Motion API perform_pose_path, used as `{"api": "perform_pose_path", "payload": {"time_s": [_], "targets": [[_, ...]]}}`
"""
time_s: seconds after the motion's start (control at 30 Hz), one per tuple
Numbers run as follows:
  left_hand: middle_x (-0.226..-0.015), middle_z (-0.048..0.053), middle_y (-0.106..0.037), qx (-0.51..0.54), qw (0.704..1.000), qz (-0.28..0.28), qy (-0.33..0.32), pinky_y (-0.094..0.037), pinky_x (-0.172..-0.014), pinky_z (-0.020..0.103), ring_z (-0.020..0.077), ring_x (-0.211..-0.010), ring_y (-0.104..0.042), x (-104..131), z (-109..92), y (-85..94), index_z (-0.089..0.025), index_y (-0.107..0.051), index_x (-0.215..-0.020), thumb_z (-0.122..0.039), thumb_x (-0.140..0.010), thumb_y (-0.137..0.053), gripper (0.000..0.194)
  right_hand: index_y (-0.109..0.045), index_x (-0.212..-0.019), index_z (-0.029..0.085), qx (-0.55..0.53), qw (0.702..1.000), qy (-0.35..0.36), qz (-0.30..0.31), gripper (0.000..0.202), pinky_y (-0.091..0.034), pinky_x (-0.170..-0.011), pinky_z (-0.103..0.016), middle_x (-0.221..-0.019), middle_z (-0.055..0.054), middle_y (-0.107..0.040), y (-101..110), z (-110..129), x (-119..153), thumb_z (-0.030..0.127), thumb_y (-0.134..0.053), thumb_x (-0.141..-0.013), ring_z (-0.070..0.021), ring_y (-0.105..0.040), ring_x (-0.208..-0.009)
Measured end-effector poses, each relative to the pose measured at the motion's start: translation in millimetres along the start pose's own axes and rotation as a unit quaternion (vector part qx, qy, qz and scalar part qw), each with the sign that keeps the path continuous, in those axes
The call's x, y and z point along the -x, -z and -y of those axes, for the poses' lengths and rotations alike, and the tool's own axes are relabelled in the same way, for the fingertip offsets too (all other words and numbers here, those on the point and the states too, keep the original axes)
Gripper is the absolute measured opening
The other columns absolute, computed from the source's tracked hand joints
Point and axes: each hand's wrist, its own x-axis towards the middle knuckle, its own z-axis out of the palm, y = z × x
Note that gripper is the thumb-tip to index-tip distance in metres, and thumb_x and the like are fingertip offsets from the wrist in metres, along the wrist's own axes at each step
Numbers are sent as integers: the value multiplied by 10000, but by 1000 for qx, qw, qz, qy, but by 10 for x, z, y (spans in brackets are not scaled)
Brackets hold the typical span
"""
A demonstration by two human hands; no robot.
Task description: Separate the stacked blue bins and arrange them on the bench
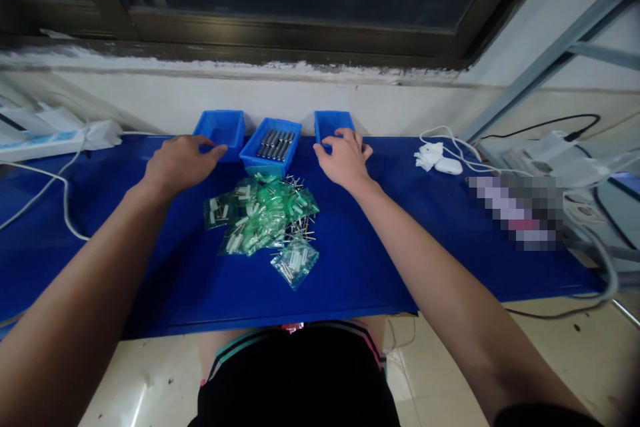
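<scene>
Bins [255, 161], blue, three, head view: they are standing in a row at the wall side of a blue table [360, 260].

Handling, as judged: walls are looking thin and stiff; the outer two are probably weighing little, the middle one more with its load. Smooth sides are likely offering modest grip, so opposite rims are seeming the best hold.

Appearance: each is showing an open top and a raised rim. The left bin [227, 128] is standing just beside the middle one; the right bin [333, 121] is sitting a little apart. The middle bin is holding dark, shiny cylinders [277, 145] laid in rows.

Left hand [183, 163]: it is hanging at the left bin's near side, thumb and forefinger apart; contact is remaining unclear. Right hand [344, 155]: it is reaching over the right bin's near edge, thumb and fingers apart; touch is not showing clearly.

Packets [257, 217], green-tinted film, heaped: they are lying before the middle bin, looking soft and slippery, and are containing white pieces. Pins [303, 230], thin, metallic, loose: they are spilling out beside the heap.
</scene>
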Motion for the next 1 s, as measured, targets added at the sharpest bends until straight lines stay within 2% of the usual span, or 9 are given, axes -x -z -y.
{"api": "perform_pose_path", "payload": {"time_s": [0.1, 0.17, 0.3, 0.43, 0.57, 0.67, 0.73, 0.83, 1.0], "targets": [[-1318, 126, -729, 18, 1000, -22, -7, -502, -1054, 640, 432, -1224, -654, -64, -49, -49, -237, -752, -1318, -608, -953, -587, 546, -789, -1153, 248, -8, 1000, 21, 3, 350, -331, -1125, -706, -1508, -160, -544, -40, -4, -31, 467, -549, -1022, -391, -378, -1480], [-1360, 143, -704, 34, 998, -34, -27, -488, -1073, 649, 438, -1246, -642, -80, -62, -100, -215, -769, -1282, -569, -965, -570, 515, -791, -1156, 240, -8, 999, 34, 15, 369, -362, -1107, -699, -1513, -167, -535, -29, -5, -58, 479, -545, -1022, -408, -373, -1479], [-1450, 185, -627, 57, 995, -61, -50, -442, -1147, 632, 441, -1350, -576, -62, -59, -214, -208, -774, -1263, -602, -978, -481, 568, -805, -1139, 251, 3, 998, 52, 46, 366, -389, -1085, -710, -1545, -157, -511, 19, 15, -99, 484, -550, -1019, -425, -354, -1485], [-1489, 182, -590, 75, 992, -83, -56, -429, -1176, 589, 437, -1400, -539, -45, -49, -301, -222, -756, -1286, -637, -989, -409, 617, -794, -1158, 255, -2, 997, 69, 45, 406, -399, -1095, -696, -1551, -150, -511, -17, 32, -85, 522, -514, -1036, -422, -348, -1493], [-1496, 184, -583, 97, 989, -85, -67, -408, -1182, 610, 438, -1426, -509, 8, -66, -312, -219, -722, -1340, -614, -992, -426, 604, -759, -1228, 255, -3, 995, 85, 42, 452, -370, -1129, -687, -1555, -148, -518, -80, 55, -25, 550, -460, -1059, -409, -346, -1501], [-1593, 139, -496, 97, 986, -107, -78, -347, -1172, 710, 492, -1516, -350, 88, -102, -283, -283, -638, -1466, -676, -976, -484, 647, -689, -1364, 250, 12, 995, 99, 31, 538, -282, -1176, -718, -1585, -148, -500, -82, 99, 44, 619, -455, -1050, -415, -306, -1528], [-1619, 101, -470, 98, 982, -111, -113, -333, -1167, 726, 492, -1534, -306, 129, -127, -267, -315, -649, -1444, -681, -969, -502, 617, -598, -1482, 255, 18, 994, 108, 24, 644, -229, -1196, -728, -1607, -146, -484, -58, 136, 96, 687, -474, -1020, -427, -277, -1543], [-1532, 110, -569, 121, 972, -83, -185, -367, -1205, 613, 398, -1463, -451, 149, -155, -265, -273, -690, -1359, -624, -979, -468, 563, -467, -1597, 285, 11, 992, 118, 29, 792, -222, -1195, -719, -1628, -145, -464, 3, 194, 168, 772, -480, -973, -445, -271, -1544], [-1374, 153, -675, 124, 964, -64, -227, -424, -1172, 541, 375, -1338, -583, 140, -186, -292, -182, -671, -1367, -562, -989, -438, 584, -588, -1496, 306, 13, 987, 149, 64, 819, -146, -1216, -744, -1617, -122, -481, 82, 244, 231, 859, -517, -895, -447, -332, -1508]]}}
